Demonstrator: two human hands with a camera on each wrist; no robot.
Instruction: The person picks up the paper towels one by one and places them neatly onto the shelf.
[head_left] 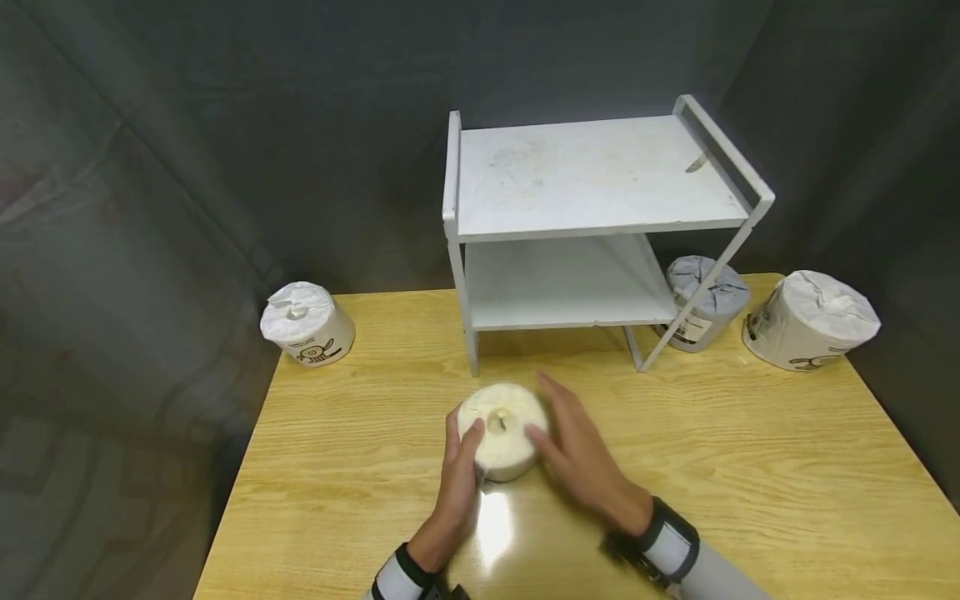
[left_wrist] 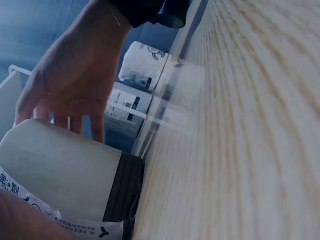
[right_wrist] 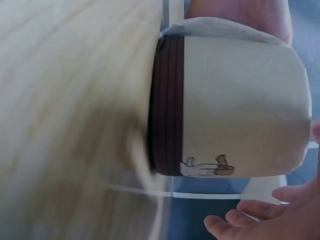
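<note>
Wrist strap (head_left: 672,546) at front. Left hand (head_left: 457,483) grips roll (head_left: 504,450) at left side, right hand (head_left: 581,458), fingers loosely extended, beside right.

White glare lies on the glossy surface (head_left: 337,483); the drapes (head_left: 300,150) are dim; the right grip (head_left: 585,458) blurs; wrist views look bluish, the right one smeared lower left.

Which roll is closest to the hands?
The cream-topped roll in front of the white shelf; the left hand holds it. Farther back stand the left-end roll, the roll partly behind the shelf, and the right-end roll.
</note>
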